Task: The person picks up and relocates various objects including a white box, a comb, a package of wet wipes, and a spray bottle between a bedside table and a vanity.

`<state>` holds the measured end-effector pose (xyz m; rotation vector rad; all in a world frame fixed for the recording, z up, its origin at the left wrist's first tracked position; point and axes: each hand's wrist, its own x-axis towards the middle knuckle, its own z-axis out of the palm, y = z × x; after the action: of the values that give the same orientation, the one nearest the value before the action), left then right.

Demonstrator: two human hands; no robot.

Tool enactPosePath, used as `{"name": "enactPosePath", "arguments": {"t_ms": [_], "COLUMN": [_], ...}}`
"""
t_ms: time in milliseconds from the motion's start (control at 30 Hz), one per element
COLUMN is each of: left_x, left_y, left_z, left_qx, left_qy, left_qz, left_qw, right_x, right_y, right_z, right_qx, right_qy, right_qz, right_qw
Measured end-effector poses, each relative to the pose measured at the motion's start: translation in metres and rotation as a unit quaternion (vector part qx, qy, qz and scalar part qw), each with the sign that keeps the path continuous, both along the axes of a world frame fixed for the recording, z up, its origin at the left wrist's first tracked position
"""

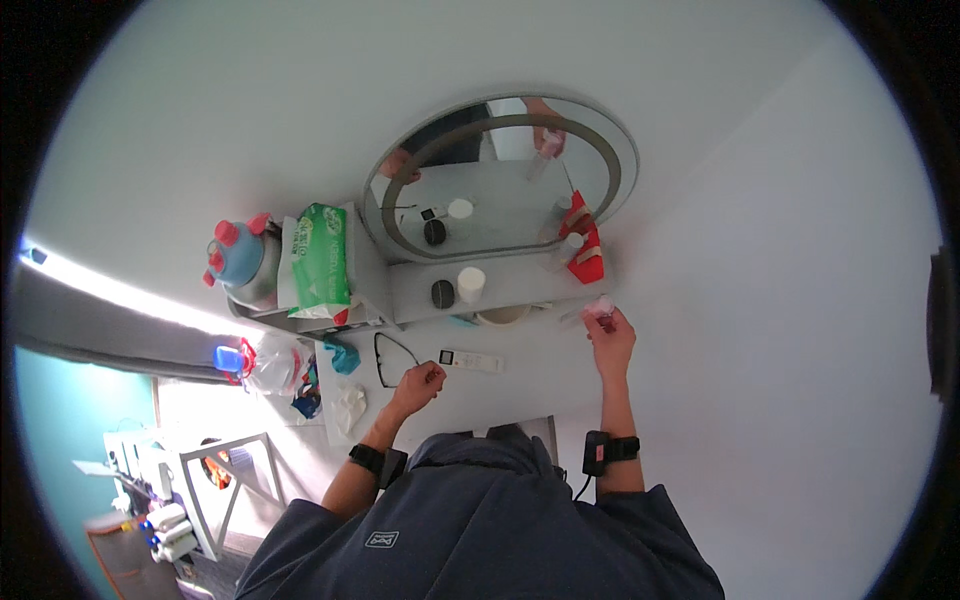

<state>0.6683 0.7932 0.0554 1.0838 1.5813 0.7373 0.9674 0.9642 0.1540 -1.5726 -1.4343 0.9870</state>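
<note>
My right hand (pixel 613 345) grips a small clear bottle with a pink top (pixel 598 307) at the right end of the white desk (pixel 420 421). The bottle is tilted, its clear part pointing left. My left hand (pixel 420 387) is curled over the desk beside black-framed eyeglasses (pixel 381 362). Its fingers are at the tip of one temple; whether they pinch it is not clear. Just right of that hand lies a white remote control (pixel 472 361) with a small dark display. Both hands and the bottle also appear in the oval mirror (pixel 495 202).
On the raised shelf (pixel 409 301) stand a black round object (pixel 442 294), a white cylindrical container (pixel 471 283), a capped bottle (pixel 571 247) and a red packet (pixel 587 259). Beneath sits a pale bowl (pixel 504 315). Leftward are a green tissue pack (pixel 321 259), blue crumpled material (pixel 343 357) and crumpled tissue (pixel 349 409).
</note>
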Motion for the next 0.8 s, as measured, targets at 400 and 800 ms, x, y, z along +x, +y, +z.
{"name": "enactPosePath", "arguments": {"t_ms": [400, 800], "left_x": [0.017, 0.042], "left_y": [-0.021, -0.042], "left_z": [0.011, 0.017], "left_qx": [0.007, 0.006], "left_qy": [0.047, 0.053], "left_qz": [0.085, 0.155], "left_qw": [0.995, 0.987], "right_x": [-0.006, -0.015], "right_y": [0.056, 0.083], "right_z": [-0.020, -0.019], "right_qx": [0.088, 0.118], "right_qy": [-0.042, -0.102], "right_qz": [0.089, 0.142], "right_qw": [0.991, 0.978]}}
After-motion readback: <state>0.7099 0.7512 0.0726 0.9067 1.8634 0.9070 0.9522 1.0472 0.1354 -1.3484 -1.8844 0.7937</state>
